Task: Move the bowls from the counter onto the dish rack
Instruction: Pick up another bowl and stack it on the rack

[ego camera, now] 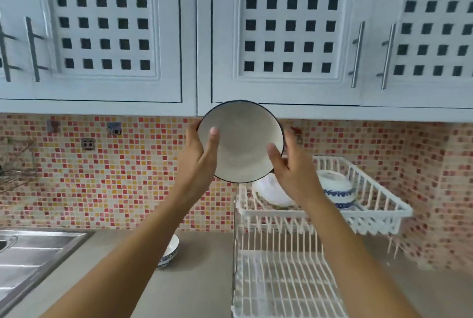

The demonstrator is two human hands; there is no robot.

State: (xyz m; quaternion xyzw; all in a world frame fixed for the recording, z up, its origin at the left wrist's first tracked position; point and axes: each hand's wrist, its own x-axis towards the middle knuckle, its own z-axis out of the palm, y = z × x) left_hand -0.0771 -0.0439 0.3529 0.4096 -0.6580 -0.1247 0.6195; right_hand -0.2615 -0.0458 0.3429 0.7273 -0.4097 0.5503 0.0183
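I hold a cream bowl with a dark rim (242, 136) up in the air, tilted so its inside faces me, above and left of the white two-tier dish rack (378, 218). My left hand (198, 156) grips its left edge, thumb inside. My right hand (291, 164) grips its right edge. On the rack's upper tier lie a white bowl (271, 189) and a blue-patterned white bowl (335, 187). Another blue-patterned bowl (170, 251) stands on the grey counter (204, 279), partly hidden by my left forearm.
White upper cabinets (281, 36) hang just above the raised bowl. A steel sink (33, 251) lies at the left. The mosaic tile wall (102, 177) runs behind. The rack's lower tier (284, 274) holds nothing I can see.
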